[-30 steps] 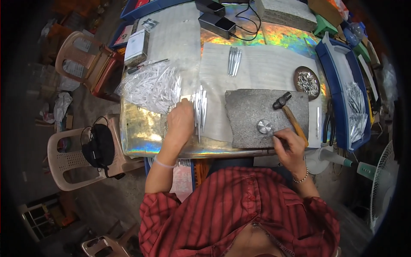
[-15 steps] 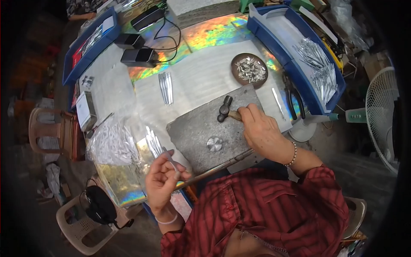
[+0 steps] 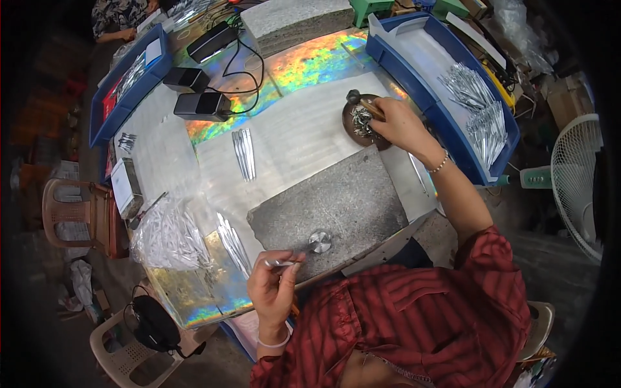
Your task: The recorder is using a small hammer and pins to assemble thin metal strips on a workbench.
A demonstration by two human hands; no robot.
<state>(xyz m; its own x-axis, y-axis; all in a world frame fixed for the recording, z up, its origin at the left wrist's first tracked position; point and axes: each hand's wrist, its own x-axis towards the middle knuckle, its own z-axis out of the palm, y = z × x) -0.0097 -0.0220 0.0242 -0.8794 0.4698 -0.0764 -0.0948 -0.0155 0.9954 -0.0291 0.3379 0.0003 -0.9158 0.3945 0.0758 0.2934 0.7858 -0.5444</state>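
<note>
My right hand [image 3: 404, 127] reaches over the round brown bowl [image 3: 350, 127] with a small hammer [image 3: 370, 107] in its grip. Beyond the fingers, the dark hammer head is at the bowl's far rim. Small silvery metal pieces [image 3: 362, 120] lie in the bowl, partly covered by that hand. By the near edge of the grey stone slab [image 3: 349, 194], my left hand [image 3: 272, 291] pinches a thin metal strip [image 3: 278, 263]. Just right of those fingers a shiny round metal disc [image 3: 319, 242] sits on the slab.
Metal strips lie in two groups [image 3: 244, 155] [image 3: 234, 244] left of the slab. A clear plastic bag [image 3: 168, 236] is at the left. Blue trays [image 3: 446, 90] [image 3: 132, 97] flank the table. Black boxes with cables [image 3: 202, 105] and a stone block [image 3: 294, 29] stand behind.
My right hand has carried the hammer from over the slab away to the bowl. The left hand, still pinching the strip, has shifted right toward the disc.
</note>
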